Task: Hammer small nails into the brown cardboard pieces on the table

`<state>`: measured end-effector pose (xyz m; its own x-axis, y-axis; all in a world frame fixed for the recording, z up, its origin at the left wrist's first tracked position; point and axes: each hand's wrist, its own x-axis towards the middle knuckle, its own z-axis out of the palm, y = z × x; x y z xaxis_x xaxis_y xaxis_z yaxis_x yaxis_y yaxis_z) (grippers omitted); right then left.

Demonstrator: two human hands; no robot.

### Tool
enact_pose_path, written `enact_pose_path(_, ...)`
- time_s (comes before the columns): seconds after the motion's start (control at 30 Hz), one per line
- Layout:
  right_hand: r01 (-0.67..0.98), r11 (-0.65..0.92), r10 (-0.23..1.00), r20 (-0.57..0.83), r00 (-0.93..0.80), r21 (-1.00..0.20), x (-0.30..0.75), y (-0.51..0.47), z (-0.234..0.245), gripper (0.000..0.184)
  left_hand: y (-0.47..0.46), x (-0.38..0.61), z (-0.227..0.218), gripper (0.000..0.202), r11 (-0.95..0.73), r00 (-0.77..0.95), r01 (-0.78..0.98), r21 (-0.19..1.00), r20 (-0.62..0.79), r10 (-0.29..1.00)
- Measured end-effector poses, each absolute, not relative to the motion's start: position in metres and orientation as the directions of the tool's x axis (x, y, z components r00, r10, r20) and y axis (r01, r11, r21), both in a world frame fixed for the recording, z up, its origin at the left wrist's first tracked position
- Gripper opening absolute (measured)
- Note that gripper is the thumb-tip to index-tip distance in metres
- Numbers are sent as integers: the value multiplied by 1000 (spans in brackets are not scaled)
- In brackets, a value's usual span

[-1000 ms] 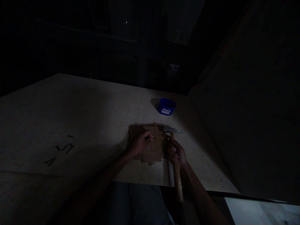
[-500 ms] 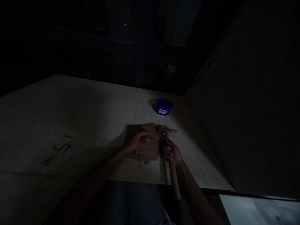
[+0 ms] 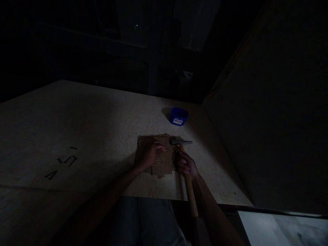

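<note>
In the dim head view my right hand (image 3: 187, 164) is wrapped round the wooden handle of a hammer (image 3: 190, 191). The hammer's metal head points away from me, over the right edge of a worn cardboard piece (image 3: 162, 168). My left hand (image 3: 151, 153) rests over the cardboard's left part, its fingers curled and pressed together. A small dark spot shows at those fingertips; whether it is a held object is too dark to make out. Torn ridges and marks cover the cardboard, which lies on a pale tabletop (image 3: 123, 126).
A blue plastic tub (image 3: 178, 117) with a white label stands beyond the cardboard. Several thin dark pieces, perhaps nails (image 3: 69, 160), lie scattered on the left. A dark upright panel (image 3: 276, 119) bounds the right side. The tabletop's near edge runs above my legs.
My left hand has turned slightly and sits a little lower over the cardboard. The hammer's head has shifted marginally left, with my right hand still gripping it.
</note>
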<state>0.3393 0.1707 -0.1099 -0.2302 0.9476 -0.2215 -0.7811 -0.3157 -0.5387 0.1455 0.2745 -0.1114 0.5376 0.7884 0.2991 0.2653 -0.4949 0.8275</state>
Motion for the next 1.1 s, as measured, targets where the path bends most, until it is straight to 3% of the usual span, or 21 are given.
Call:
enact_pose_path(0.57, -772, -321, 946, -216, -240, -548, 341, 172, -114, 20, 278, 141, -115, 8, -520, 582, 235, 821, 310, 752)
enact_pose_path(0.7, -769, -309, 951, -199, -237, -560, 342, 172, -115, 20, 276, 127, -105, 22, -491, 582, 218, 844, 292, 759)
enact_pose_path(0.9, -770, -316, 946, -125, -299, -555, 348, 172, -116, 15, 266, 86, -82, 25, -501, 249, 260, 825, 444, 861)
enact_pose_path(1.1, -852, -234, 968, -31, -248, -469, 354, 166, -112, 15, 247, 1, -82, 29, -240, -125, 447, 862, 326, 937)
